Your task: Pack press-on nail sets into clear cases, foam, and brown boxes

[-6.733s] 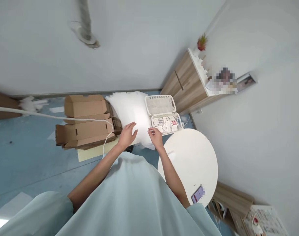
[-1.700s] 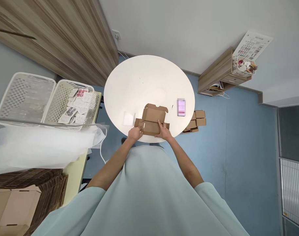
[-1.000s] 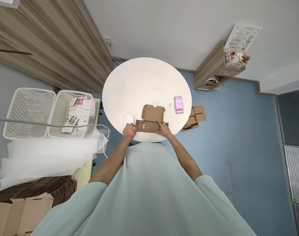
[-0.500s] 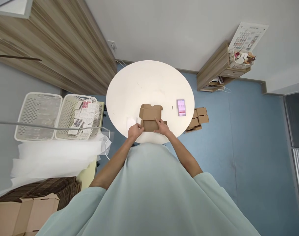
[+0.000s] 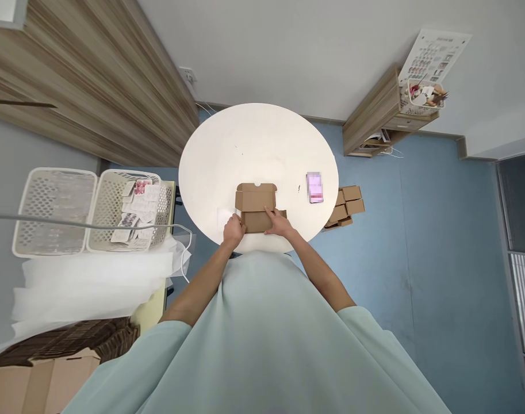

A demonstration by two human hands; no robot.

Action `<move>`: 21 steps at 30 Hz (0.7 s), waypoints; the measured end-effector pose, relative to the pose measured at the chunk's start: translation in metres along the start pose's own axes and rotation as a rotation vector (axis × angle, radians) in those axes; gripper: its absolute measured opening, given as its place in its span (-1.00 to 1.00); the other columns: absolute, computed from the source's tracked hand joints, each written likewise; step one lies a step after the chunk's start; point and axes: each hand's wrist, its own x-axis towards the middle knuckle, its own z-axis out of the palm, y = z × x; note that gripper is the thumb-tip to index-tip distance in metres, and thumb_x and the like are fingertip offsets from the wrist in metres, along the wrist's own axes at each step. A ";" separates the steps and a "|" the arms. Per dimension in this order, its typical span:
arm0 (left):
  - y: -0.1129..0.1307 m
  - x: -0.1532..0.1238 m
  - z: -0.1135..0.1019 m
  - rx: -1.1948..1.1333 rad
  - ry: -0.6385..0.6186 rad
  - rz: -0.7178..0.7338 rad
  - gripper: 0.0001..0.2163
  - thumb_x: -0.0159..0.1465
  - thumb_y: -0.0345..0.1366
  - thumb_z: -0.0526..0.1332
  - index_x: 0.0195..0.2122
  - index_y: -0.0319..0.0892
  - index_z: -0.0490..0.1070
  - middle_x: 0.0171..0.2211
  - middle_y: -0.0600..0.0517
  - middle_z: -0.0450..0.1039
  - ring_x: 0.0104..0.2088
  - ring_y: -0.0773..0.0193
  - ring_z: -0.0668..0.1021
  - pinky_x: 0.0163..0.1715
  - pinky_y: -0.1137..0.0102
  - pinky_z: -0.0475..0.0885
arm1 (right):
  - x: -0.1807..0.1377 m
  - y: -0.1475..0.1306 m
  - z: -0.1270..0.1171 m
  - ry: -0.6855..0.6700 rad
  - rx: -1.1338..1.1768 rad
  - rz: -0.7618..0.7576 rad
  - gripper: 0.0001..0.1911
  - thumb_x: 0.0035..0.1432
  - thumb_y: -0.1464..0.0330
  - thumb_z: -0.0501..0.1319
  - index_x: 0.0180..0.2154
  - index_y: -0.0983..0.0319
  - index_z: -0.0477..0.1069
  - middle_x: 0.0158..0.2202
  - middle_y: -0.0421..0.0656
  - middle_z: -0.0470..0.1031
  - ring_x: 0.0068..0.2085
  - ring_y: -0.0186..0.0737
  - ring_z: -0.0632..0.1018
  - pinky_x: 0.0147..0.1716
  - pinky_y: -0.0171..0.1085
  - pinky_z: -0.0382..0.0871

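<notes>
**Both hands on the box at the table's near edge**

We are seeing a pink-screened phone lying on the round white table, and a flat white packet just beside our left hand. That hand is curling closed on the small brown cardboard box, which is sitting at the near edge. Our right hand is gripping its near wall.

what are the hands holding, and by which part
A small cardboard box on the white table: the left hand grips its near left corner, the right hand holds its near right edge.
</notes>
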 end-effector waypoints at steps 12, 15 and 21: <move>0.009 0.000 0.005 0.047 -0.013 0.013 -0.74 0.38 -0.47 0.16 0.04 -0.19 0.49 0.14 -0.26 0.51 0.02 -0.11 0.66 0.00 0.13 0.58 | -0.033 0.007 0.004 0.298 0.109 0.026 -0.22 0.44 0.20 0.27 0.55 0.07 0.06 0.51 0.07 0.20 0.25 -0.01 0.55 0.10 -0.12 0.56; 0.010 0.000 0.006 0.050 -0.019 0.010 -0.71 0.40 -0.49 0.12 0.07 -0.22 0.51 0.18 -0.28 0.48 0.04 -0.12 0.66 0.01 0.14 0.58 | -0.048 0.020 0.009 0.511 0.222 0.211 -0.36 0.50 0.19 0.11 0.49 0.19 0.12 0.35 0.09 0.40 0.13 -0.07 0.60 0.05 -0.14 0.55; 0.011 -0.001 0.004 0.021 -0.036 0.018 -0.69 0.42 -0.52 0.10 0.11 -0.25 0.52 0.21 -0.29 0.47 0.08 -0.10 0.66 0.05 0.17 0.56 | -0.046 0.034 0.017 0.464 0.347 0.435 -0.75 0.42 0.27 0.15 0.02 0.22 0.49 -0.04 0.01 0.67 0.01 -0.04 0.66 0.00 -0.18 0.50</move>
